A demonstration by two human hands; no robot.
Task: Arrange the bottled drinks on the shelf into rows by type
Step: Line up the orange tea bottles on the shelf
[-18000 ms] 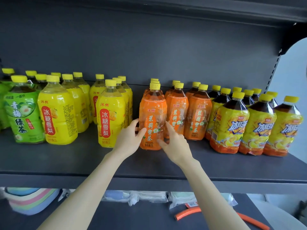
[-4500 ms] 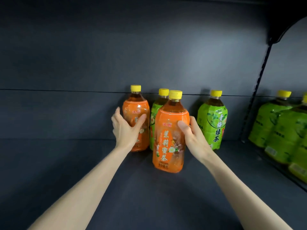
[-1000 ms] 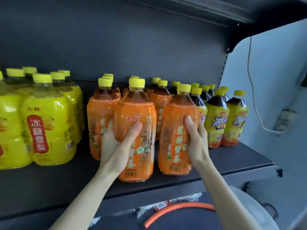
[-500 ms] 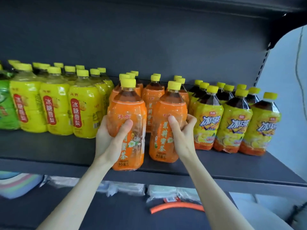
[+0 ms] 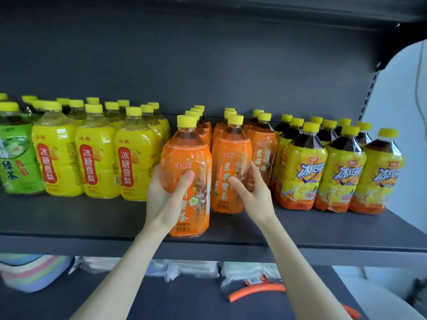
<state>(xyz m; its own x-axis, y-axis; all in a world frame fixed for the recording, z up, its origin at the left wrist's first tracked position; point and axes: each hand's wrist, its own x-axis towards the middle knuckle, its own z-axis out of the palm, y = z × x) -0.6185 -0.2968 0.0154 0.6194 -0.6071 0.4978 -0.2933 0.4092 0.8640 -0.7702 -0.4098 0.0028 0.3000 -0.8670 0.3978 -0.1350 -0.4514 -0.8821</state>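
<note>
My left hand (image 5: 165, 199) grips an orange-labelled bottle (image 5: 191, 162) that stands near the front edge of the dark shelf (image 5: 69, 222). My right hand (image 5: 253, 192) holds a second orange bottle (image 5: 231, 158) just to its right, a little further back. More orange bottles (image 5: 263, 144) stand in rows behind them. To the left are yellow pear-drink bottles (image 5: 97, 158) and a green tea bottle (image 5: 16, 158). To the right stand dark iced-tea bottles with yellow labels (image 5: 342, 167).
The shelf's back panel (image 5: 208, 65) is right behind the rows. Below, a lower shelf (image 5: 161, 296) carries stacked pastel bowls (image 5: 32, 271), wrapped packets (image 5: 191, 269) and an orange tube (image 5: 256, 292). A light wall (image 5: 397, 100) lies beyond the shelf's right end.
Both hands have kept their orange bottles. The right-hand bottle has shifted back toward the orange rows, and my view has swung slightly left, showing more yellow bottles.
</note>
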